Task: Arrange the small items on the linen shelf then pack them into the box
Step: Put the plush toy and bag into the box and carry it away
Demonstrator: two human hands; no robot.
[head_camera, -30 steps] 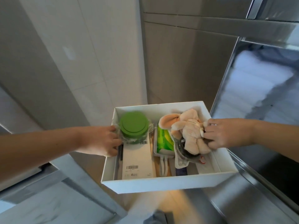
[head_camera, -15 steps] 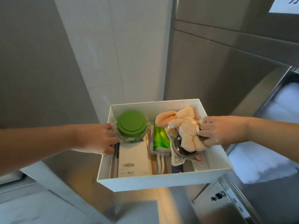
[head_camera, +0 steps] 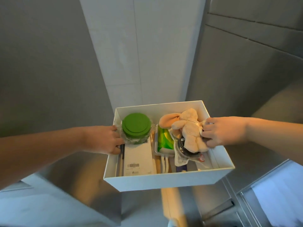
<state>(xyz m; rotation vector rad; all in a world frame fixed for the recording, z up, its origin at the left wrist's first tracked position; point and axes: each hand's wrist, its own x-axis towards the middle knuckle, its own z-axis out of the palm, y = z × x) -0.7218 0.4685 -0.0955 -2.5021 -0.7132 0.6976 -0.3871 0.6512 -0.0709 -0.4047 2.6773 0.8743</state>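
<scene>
Two hands hold the box in the air. Your left hand grips its left wall beside the green jar. Your right hand grips the right wall, fingers touching the plush rabbit. The box sits between them, mouth up. Inside, the white carton lies lengthwise, barcode end towards you.

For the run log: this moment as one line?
white box: held aloft | left hand: grips left wall | right hand: grips right wall, touching plush rabbit | green-lidded jar: inside
</scene>
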